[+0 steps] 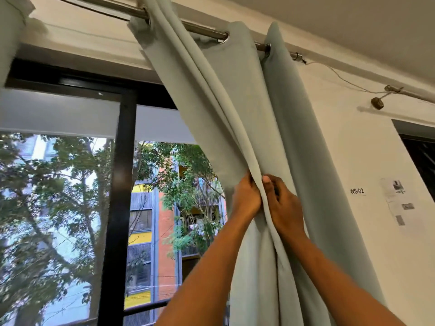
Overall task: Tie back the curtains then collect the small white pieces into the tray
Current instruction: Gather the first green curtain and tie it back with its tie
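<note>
A pale grey-green curtain (237,109) hangs by metal rings from a steel rod (202,30) and is bunched toward the right of the window. My left hand (246,198) grips the gathered folds from the left, fingers curled into the cloth. My right hand (283,205) grips the same bunch from the right, thumb up against a fold. Both hands meet at mid-height of the curtain. No tie-back, white pieces or tray are in view.
A black-framed window (122,184) fills the left, with trees and buildings outside. A second curtain edge (9,31) shows at top left. The white wall on the right carries a "WS-02" label (357,191), taped papers (400,203) and a thin wire (348,82).
</note>
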